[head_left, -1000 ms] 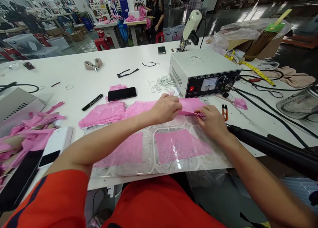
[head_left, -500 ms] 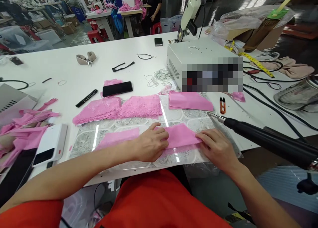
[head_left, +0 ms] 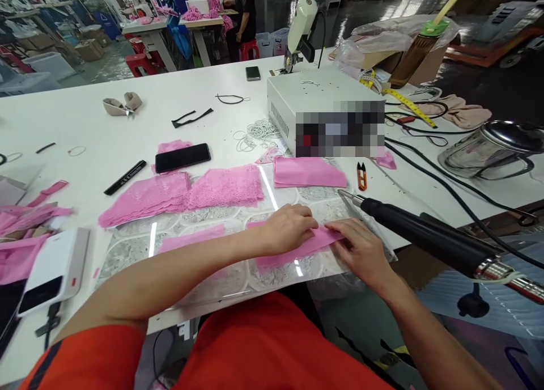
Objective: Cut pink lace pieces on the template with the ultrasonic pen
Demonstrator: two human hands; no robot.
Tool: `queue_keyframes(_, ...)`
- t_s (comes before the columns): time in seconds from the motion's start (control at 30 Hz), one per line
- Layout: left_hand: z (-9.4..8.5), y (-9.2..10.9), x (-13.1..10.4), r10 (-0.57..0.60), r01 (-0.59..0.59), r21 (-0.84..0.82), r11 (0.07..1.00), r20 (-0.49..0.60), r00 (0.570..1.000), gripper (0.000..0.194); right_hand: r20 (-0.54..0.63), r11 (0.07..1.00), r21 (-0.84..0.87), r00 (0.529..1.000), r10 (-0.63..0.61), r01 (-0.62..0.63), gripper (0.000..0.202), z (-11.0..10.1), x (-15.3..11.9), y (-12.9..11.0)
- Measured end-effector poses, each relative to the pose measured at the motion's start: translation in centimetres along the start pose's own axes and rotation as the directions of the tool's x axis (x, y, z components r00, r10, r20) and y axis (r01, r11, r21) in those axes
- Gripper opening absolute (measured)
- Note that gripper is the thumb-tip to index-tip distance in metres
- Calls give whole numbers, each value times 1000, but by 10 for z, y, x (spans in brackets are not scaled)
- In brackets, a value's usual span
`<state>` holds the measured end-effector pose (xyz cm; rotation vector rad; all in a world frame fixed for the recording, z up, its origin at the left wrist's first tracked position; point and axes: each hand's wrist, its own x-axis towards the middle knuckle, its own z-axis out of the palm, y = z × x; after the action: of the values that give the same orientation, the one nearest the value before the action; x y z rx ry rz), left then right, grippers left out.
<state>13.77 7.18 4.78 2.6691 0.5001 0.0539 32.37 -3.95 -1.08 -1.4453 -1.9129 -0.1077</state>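
At the front edge of the table, a pink fabric piece (head_left: 280, 259) lies on a marble-patterned sheet (head_left: 127, 259) under my hands. My left hand (head_left: 291, 228) has its fingers curled down on the fabric's upper edge. Close to its right, my right hand (head_left: 361, 248) pinches the fabric's right end between thumb and fingers. Part of the cloth is hidden beneath my left hand. Left of it, another flat pink piece (head_left: 187, 240) is partly covered by my forearm. Just beyond are lacy pink stacks (head_left: 225, 186) and a plain pink stack (head_left: 310, 173).
A black-handled tool with a pointed metal tip (head_left: 420, 234) juts in from the right, its tip near my right hand. Beyond are orange thread snips (head_left: 361, 177), a grey control box (head_left: 314, 89), a glass jar (head_left: 471, 152), a black phone (head_left: 182, 158) and a marker (head_left: 125, 177).
My left hand has slid right along the fabric, closer to my right hand. The cloth between them has shifted and looks narrower. The camera view has turned slightly right.
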Motion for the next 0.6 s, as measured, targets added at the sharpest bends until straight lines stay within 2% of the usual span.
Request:
queue_keyframes(0.13, 7, 4, 23, -19, 19, -97, 995, 1, 1000, 15, -27, 994, -14, 994, 104, -105, 21, 0, -1, 0)
queue_keyframes(0.27, 12, -2, 34, -43, 45, -169, 985, 11, 999, 10, -66, 992, -16, 990, 128, -129, 18, 0, 0, -2)
queue_keyframes(0.37, 14, -7, 36, -59, 57, -227, 972, -1, 998, 6, -64, 988, -18, 987, 149, -151, 18, -1, -1, -3)
queue_keyframes(0.6, 17, -12, 29, -69, 36, -362, 932, -78, 995, 13, -66, 979, -15, 978, 200, -201, 27, 1, -5, -2)
